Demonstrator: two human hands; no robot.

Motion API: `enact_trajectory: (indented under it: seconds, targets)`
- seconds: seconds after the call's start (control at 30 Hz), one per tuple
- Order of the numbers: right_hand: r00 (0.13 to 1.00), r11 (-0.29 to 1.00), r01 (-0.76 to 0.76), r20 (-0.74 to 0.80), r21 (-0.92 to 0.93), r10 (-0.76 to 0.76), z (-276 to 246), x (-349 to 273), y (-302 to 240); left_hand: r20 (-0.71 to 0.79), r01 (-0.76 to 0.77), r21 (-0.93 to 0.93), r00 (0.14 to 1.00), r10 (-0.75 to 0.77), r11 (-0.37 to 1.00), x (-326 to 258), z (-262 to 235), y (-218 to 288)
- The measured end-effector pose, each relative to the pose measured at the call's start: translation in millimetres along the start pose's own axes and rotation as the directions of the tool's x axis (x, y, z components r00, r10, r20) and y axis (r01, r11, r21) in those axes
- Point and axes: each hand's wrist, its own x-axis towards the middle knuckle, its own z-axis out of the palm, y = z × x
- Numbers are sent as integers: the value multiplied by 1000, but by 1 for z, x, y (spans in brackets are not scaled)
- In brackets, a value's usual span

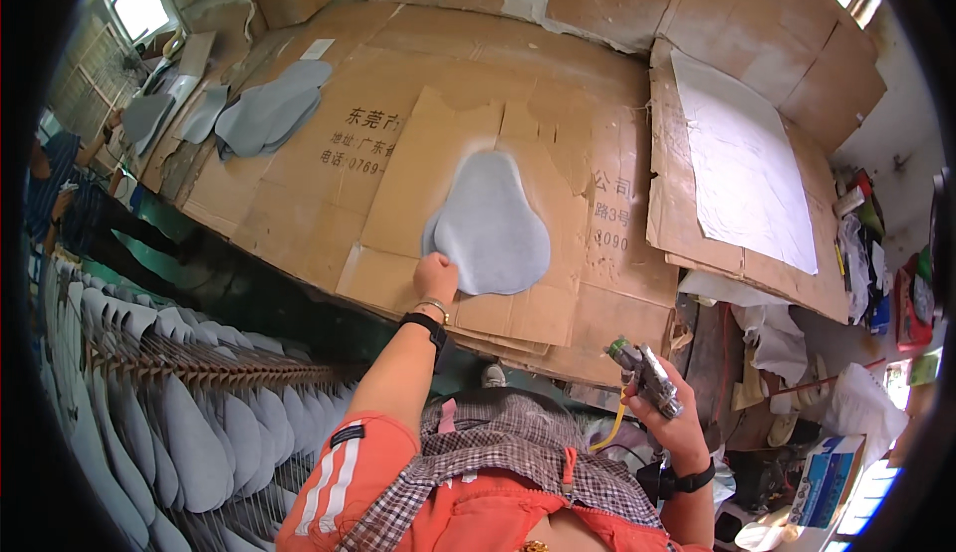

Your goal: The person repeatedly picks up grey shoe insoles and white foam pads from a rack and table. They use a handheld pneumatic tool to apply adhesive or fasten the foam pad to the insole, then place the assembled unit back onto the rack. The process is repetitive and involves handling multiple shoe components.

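Observation:
On the cardboard-covered table in front of me lies a grey pear-shaped panel (pixel 495 223), its wide end toward me. Part of another grey edge shows beneath it on the left. My left hand (pixel 436 276) is closed at the lower left edge of these panels, fingers curled on the rim. My right hand (pixel 677 415) grips a metal spray gun (pixel 652 381) past the table's near edge, right of the panel. A yellow hose (pixel 610 431) runs down from the gun. The panel rests on a loose cardboard sheet (pixel 393 243) with a pale sprayed halo around it.
Several grey panels (pixel 269 114) lie stacked at the far left of the table. A rack of hanging grey panels (pixel 199 442) fills the lower left. White paper (pixel 747 159) covers a raised cardboard board at right. Another person (pixel 85 214) stands at the far left.

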Motion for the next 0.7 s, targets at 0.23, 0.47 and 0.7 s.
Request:
enact_trajectory:
  seconds: [0.23, 0.47, 0.7]
  targets:
    - [999, 997, 50, -18, 62, -49, 10, -19, -12, 285, 284, -957, 959, 2, 63, 4, -126, 88]
    - [997, 993, 30, 65, 118, -38, 21, -31, -30, -15, -13, -999, 999, 45, -37, -18, -260, 59]
    - [990, 997, 66, -125, 44, -60, 15, -64, -49, -258, -261, -965, 963, 77, 36, -40, -319, 4]
